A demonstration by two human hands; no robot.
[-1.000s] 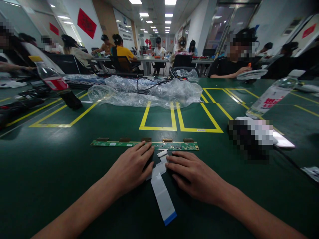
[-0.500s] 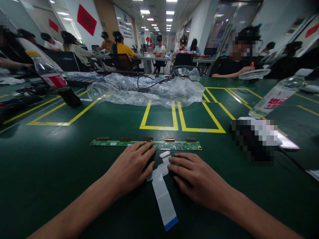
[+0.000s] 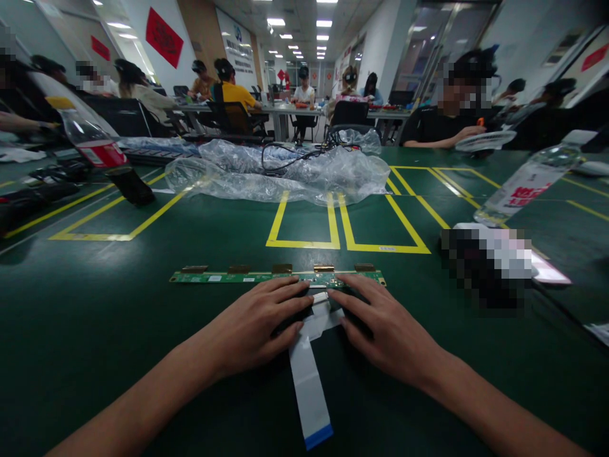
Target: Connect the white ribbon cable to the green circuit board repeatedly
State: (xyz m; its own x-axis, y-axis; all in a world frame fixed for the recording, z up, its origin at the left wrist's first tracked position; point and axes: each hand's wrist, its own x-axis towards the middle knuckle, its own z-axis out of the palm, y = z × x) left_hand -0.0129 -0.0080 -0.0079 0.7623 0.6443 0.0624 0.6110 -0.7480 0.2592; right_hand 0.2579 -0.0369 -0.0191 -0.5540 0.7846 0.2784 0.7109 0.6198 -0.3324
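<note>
A long, thin green circuit board (image 3: 257, 277) lies across the table, with brown tabs along its far edge. In front of it is a white flat ribbon cable (image 3: 310, 387), its blue end towards me and its connector (image 3: 320, 296) close to the board's near edge. My left hand (image 3: 259, 320) grips the cable's left side, a fingertip at the connector and the thumb lower down. From the right, my right hand (image 3: 383, 324) has a fingertip on the connector's other end and its thumb by the cable's side flap; its foremost finger reaches over the board. My fingertips partly cover both parts.
Clear plastic wrap (image 3: 285, 174) with black cables lies beyond the yellow tape outlines. A cola bottle (image 3: 98, 143) stands at left. At right are a water bottle (image 3: 533, 181) and a blurred dark object (image 3: 480, 266). Several people sit farther back, one at the right (image 3: 447, 124).
My left hand has shifted right, off the board and onto the cable connector. My right hand has moved slightly up. The cable's side flap now points right, and its blue end has shifted left.
</note>
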